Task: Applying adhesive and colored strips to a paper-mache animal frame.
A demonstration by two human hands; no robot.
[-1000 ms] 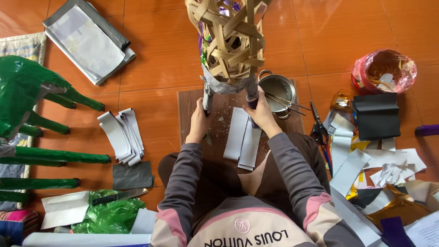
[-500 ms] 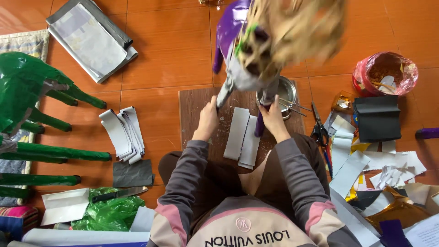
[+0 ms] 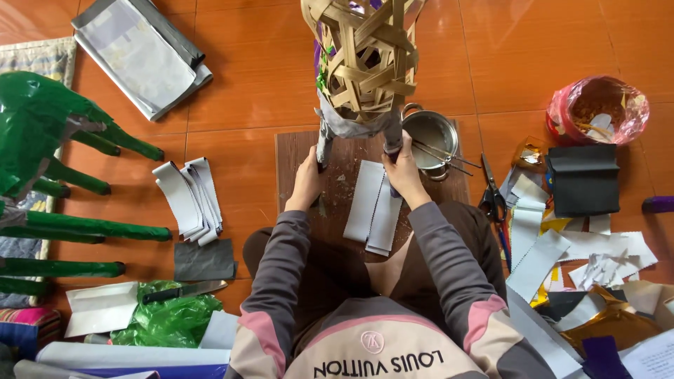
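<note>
Both hands (image 3: 307,179) (image 3: 404,168) now steady the woven frame (image 3: 365,63) (grip closed on its legs), upright again.

The woven bamboo frame (image 3: 365,60), swung sideways and blurred half a second ago, now stands upright again, both hands regripping its grey-wrapped legs as before.

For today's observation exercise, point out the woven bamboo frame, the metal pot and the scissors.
woven bamboo frame (image 3: 365,63), head view, on its crossed strips.
metal pot (image 3: 428,133), head view, on its inner wall.
scissors (image 3: 491,200), head view, at the pivot above the handles.
</note>
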